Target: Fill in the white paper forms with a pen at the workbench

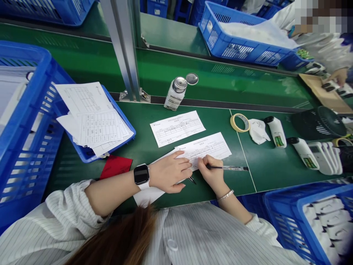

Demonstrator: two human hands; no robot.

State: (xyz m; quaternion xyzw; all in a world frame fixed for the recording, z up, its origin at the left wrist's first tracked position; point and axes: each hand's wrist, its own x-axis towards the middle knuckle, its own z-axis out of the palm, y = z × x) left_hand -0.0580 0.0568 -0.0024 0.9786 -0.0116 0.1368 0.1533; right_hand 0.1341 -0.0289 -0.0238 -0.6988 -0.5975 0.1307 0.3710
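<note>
My left hand (pixel 171 171) lies flat with its fingers apart on the left part of a printed form (pixel 212 145). My right hand (pixel 211 172) is closed round a black-and-clear pen (pixel 233 168), its knuckles resting at the form's lower edge; the pen's tip is hidden by the fingers. Just behind lies a second form (pixel 178 129) with some handwriting. More paper (pixel 149 195) sticks out under my left hand, and a dark pen tip (pixel 192 180) shows beside my left fingers.
A small blue tray (pixel 124 129) heaped with forms stands left, near a red sheet (pixel 116 166). A bottle (pixel 175 94) with its lid up stands behind. To the right are a tape roll (pixel 239 122), white handheld devices (pixel 276 132) and a black basket (pixel 318 123). Blue crates flank the bench.
</note>
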